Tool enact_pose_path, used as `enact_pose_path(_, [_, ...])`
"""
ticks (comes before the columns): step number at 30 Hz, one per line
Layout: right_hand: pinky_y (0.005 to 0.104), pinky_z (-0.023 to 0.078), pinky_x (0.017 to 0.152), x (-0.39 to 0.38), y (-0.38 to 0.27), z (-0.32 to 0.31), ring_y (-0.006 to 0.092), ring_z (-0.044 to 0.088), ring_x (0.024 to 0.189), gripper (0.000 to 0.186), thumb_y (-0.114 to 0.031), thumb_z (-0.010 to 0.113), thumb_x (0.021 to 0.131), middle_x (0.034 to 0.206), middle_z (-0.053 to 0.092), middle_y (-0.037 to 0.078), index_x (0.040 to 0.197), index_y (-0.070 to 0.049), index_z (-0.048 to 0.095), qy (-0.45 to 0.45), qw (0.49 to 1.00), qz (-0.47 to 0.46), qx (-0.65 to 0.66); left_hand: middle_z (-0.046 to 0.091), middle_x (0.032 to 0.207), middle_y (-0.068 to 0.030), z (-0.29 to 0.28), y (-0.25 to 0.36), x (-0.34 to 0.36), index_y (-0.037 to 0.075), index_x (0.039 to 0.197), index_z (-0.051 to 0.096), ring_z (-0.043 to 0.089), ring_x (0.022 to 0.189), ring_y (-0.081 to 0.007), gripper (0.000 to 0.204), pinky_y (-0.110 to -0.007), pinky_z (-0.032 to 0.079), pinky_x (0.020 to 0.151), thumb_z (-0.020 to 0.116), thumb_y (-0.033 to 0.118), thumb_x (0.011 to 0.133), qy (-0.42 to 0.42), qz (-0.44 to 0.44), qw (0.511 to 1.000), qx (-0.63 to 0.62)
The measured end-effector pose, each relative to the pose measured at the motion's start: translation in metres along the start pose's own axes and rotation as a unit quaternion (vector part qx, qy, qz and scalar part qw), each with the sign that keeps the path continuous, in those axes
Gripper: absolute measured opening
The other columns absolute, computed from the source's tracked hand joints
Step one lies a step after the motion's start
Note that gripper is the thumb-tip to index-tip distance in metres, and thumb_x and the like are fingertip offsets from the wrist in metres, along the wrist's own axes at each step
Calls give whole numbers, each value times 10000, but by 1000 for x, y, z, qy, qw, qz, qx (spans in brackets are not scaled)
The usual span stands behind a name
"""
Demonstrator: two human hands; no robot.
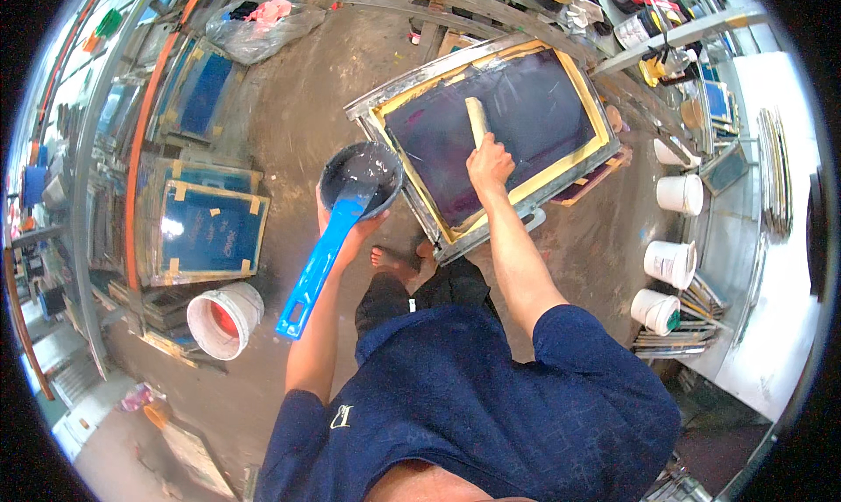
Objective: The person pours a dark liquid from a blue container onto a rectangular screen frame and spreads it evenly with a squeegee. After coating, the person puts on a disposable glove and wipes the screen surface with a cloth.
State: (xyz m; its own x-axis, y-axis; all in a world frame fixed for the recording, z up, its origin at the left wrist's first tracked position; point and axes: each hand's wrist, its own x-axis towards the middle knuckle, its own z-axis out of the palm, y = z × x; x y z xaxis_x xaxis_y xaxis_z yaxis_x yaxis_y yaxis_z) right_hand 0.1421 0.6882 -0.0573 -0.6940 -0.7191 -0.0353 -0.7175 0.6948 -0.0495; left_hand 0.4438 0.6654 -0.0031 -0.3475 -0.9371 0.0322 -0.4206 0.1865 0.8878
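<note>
My left hand (355, 232) is closed round a dark round bowl (372, 165) with grey paste inside. A wide blue-handled tool (317, 270) leans in the bowl, its handle sticking out over the near rim; its working end is hidden in the paste. My right hand (491, 163) grips a pale squeegee (477, 121), held over the dark mesh of a screen printing frame (539, 108). Yellow tape lines the frame's inner edges, and the frame lies tilted in front of me. The bowl is beside its left edge.
A white bucket (226, 321) with red inside stands at left, near leaning blue screens (215, 230). More white buckets (679, 194) line the right side by a long white table (775, 300). A clear plastic bag (263, 38) lies far left. An orange post (134, 178) rises at left.
</note>
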Motion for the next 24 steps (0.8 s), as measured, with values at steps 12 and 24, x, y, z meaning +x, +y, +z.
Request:
enact_pose_path(12, [358,515,794,-12,85,-63,240,696,884,336,-190,738,786,938,716,137,1073,-33,664,49,883,-20,466,545,1281,-94,57,25,104,51,1388,359,542,1171,-220,944,-374,471,1012,848,-73,590,-154,58,966,-197])
enact_pose_path(24, [273,490,794,-7,64,-196,108,626,885,222,-117,724,869,949,707,50,1047,-2,656,191,812,-107,542,486,1296,-151,179,30,185,33,1364,400,484,1237,-309,1021,-395,384,1064,933,151,501,-258,203,934,-141])
